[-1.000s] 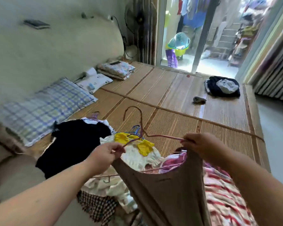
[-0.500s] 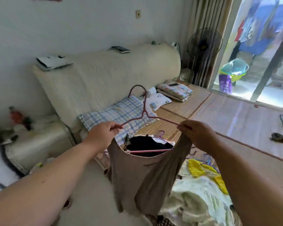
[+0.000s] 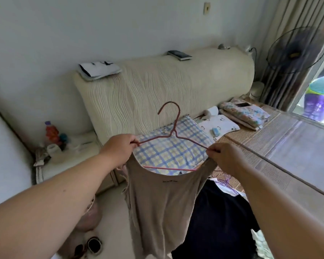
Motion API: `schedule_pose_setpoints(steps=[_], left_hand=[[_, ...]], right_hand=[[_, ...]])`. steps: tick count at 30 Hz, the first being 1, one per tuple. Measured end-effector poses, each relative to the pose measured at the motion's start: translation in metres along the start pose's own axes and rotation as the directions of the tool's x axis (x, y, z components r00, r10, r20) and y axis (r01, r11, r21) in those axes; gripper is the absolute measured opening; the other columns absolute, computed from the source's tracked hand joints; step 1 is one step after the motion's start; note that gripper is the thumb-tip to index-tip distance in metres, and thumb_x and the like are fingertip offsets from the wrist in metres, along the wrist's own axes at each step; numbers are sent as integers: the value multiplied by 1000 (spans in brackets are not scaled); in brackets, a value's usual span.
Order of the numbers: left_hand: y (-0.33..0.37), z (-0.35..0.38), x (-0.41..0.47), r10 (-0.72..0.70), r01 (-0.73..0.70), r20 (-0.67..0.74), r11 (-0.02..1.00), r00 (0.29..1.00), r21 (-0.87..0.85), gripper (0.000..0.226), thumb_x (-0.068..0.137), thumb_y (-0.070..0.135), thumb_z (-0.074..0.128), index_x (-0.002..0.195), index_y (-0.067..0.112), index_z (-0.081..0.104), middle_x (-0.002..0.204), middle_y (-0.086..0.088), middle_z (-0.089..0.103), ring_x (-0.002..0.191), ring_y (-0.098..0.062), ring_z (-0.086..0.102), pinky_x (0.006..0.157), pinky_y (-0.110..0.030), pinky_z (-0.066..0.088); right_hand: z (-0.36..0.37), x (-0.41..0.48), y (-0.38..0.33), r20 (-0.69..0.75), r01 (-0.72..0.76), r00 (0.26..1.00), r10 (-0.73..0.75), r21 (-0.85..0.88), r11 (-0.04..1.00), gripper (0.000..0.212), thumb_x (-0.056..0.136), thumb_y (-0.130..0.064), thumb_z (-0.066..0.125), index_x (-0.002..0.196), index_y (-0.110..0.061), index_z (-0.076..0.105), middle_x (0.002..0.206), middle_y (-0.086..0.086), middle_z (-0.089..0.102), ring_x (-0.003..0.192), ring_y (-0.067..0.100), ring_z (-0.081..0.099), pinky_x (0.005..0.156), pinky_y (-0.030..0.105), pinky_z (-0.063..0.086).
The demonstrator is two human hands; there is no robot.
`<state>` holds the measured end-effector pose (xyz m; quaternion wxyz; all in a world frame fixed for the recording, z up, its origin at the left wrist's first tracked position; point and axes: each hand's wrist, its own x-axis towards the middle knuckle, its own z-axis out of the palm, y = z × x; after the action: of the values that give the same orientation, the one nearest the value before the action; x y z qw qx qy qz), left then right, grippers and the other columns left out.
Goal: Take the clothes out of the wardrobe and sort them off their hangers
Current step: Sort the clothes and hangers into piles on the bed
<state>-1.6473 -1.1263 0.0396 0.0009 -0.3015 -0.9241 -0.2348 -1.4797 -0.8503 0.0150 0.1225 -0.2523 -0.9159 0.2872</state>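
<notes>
Unhanging step: tan top [image 3: 157, 202] is hanging on pink hanger [image 3: 173, 131], mid-air beside the bed's [image 3: 288, 146] near edge.
Left hand [image 3: 118, 148], right hand [image 3: 226, 157] are pinching hanger ends at the straps; next: probably slipping a strap off.

The wire hanger [image 3: 173, 135] is dusty pink-red; the top [image 3: 157, 202] below both hands is plain taupe with a small line of dark lettering at its neckline. Between the left hand [image 3: 118, 148] and right hand [image 3: 224, 157], the pillow [image 3: 172, 152] is checked blue, pale yellow and white. Beyond it the headboard [image 3: 157, 86] is cream with wavy ribbing. Below the right hand a garment [image 3: 213, 212] is black; right of that hand the mat [image 3: 269, 146] is tan woven straw with a brown band
</notes>
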Motion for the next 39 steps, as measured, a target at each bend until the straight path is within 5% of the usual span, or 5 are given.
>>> schedule_pose_setpoints(steps=[11,16,28,32,39], left_hand=[[-98,98,174,-171,166,222,985,960,44,15,93,21,53,95,27,67,89,2,65,86,-18,59,66,-29,38],[-139,147,259,-200,194,294,980,935,51,18,94,26,50,81,34,58,79,10,60,72,-9,55,59,-28,40],[-243,272,461,-167,61,527,975,833,212,18,93,24,40,80,23,53,97,-7,63,91,-28,57,76,-37,48],[-270,315,486,-185,76,572,975,799,209,24,93,16,41,109,17,59,116,-12,61,107,-30,56,85,-34,44],[-233,338,471,-67,-4,752,996,655,92,71,90,19,47,152,20,11,159,-6,1,144,-23,17,112,-29,22]], right_hand=[[100,186,18,254,-9,964,78,-262,965,13,88,-34,59,90,-29,71,86,-4,61,83,15,56,74,29,47],[151,259,25,135,-142,970,201,-356,924,18,91,-35,54,91,-29,71,77,-7,54,76,15,53,63,26,41],[304,437,65,439,-377,724,532,-394,838,33,92,-24,45,124,-21,52,95,1,62,72,15,57,49,22,41],[353,462,77,451,-448,707,545,-311,838,58,90,-29,50,143,-22,28,127,9,56,104,25,57,76,31,46],[355,434,85,373,-444,773,513,-260,857,90,86,-49,55,148,-35,-8,159,-6,-1,145,22,12,115,46,23]])
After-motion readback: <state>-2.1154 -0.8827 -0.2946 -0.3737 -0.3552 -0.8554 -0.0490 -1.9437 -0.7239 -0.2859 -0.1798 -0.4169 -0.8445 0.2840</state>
